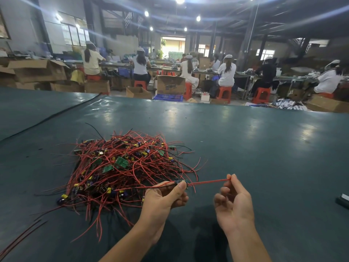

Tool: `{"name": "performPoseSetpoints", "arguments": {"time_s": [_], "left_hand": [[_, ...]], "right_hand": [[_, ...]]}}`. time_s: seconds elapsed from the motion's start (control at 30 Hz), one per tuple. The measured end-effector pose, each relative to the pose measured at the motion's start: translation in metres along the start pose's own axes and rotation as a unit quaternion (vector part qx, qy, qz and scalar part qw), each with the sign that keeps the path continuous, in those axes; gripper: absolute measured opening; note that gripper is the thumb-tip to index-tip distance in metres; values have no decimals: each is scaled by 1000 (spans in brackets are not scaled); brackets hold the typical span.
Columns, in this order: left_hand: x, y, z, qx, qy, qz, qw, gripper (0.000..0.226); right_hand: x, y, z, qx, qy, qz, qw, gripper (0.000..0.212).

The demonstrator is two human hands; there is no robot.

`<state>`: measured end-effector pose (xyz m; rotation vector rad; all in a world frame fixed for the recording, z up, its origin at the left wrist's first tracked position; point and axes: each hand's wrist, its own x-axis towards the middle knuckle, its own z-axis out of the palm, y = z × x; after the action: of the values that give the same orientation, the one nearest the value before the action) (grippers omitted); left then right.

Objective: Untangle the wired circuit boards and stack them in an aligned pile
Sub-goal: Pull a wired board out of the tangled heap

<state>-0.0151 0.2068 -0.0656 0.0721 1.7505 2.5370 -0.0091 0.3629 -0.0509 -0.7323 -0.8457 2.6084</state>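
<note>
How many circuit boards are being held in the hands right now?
1. The board is pinched in the left hand; the right hand pinches its red wire. Others lie in the pile, some likely hidden.

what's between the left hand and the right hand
A taut red wire, running from the board in the left hand to the pinching right hand; head view.

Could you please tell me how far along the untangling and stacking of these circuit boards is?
Barely begun, it seems. Done: no aligned stack shows anywhere on the green table. In hand: the left hand pinches one small board, and the right hand pinches the end of its red wire, pulled straight between them. Left: the tangled heap of boards and wires, apparently almost all of the work.
</note>
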Motion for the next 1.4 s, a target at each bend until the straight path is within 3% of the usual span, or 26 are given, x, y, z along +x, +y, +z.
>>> {"name": "performPoseSetpoints", "arguments": {"time_s": [0.3,0.53,0.7,0.8,0.87,0.97,1.07,1.17,1.23,1.3,1.4], "left_hand": [[-3,0,2,28,-11,32,999,35],[3,28,8,19,-8,89,996,28],[17,68,12,-42,-92,1,995,28],[25,78,16,26,-135,-50,989,11],[28,73,19,93,-162,-83,979,15],[27,58,22,201,-248,-119,940,28],[25,50,23,259,-309,-125,906,17],[35,46,12,210,-335,-160,904,34],[43,38,-2,79,-329,-228,913,46],[43,25,-7,-58,-276,-282,917,47],[33,-3,2,-17,-216,-215,952,47]], "right_hand": [[1,-5,-1,16,-12,35,999,22],[6,-25,-15,-176,-37,17,984,27],[8,-34,-15,-154,-88,9,984,37],[2,-25,-5,-209,-125,3,970,37],[-1,-14,1,-243,-157,-9,957,43],[-7,2,6,-266,-211,-12,941,51],[-10,9,6,-273,-209,-19,939,42],[-8,6,2,-286,-189,-41,938,38],[-6,2,0,-249,-170,-40,953,36],[-6,0,0,-182,-142,-37,972,31],[-9,0,3,-126,-118,-57,983,26]]}}
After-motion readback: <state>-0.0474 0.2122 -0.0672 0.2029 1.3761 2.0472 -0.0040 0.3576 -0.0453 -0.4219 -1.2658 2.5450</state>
